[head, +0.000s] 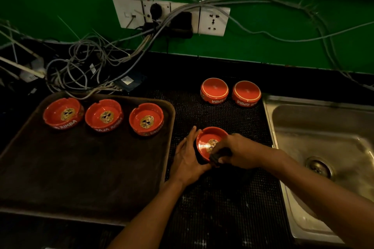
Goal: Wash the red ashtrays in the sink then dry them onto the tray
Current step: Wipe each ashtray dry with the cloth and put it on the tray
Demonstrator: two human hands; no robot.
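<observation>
A red ashtray (206,143) sits upright on the black mat between the tray and the sink. My left hand (188,159) cups its left side with the thumb curled under the near rim. My right hand (238,151) grips a dark cloth (215,158) and presses it into the ashtray's right inner side. Three red ashtrays (63,114) (104,116) (146,120) stand upright in a row at the far edge of the brown tray (81,168). Two more ashtrays (214,91) (246,93) lie upside down on the mat further back.
The steel sink (323,143) with its drain (318,167) lies at the right. A tangle of cables (85,66) lies behind the tray, below a wall socket strip (172,16) on the green wall. The black mat (222,198) covers the counter's middle.
</observation>
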